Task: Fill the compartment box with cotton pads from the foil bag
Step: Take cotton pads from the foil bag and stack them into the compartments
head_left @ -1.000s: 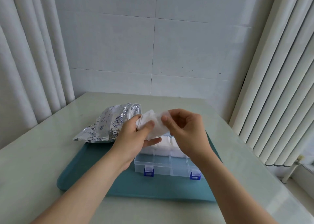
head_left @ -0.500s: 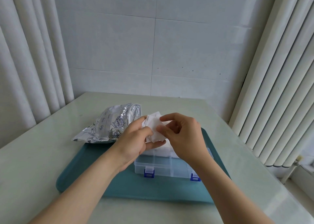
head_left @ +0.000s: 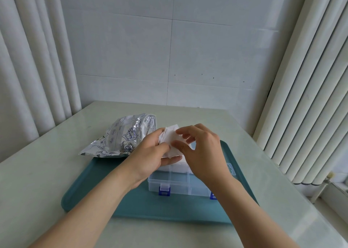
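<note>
Compartment box [head_left: 175,184] partly behind right hand [head_left: 204,154]

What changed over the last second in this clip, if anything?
The right hand shifted its pinch leftward and down across the cotton pads, closer to the left hand. The left hand still grips the pads above the compartment box. Nothing was let go. The foil bag, box and tray have not moved.

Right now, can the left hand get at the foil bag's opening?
Probably yes: the open end of the foil bag faces the left hand, nothing between. But that hand grips the cotton pads with the right hand, so it isn't free.
</note>
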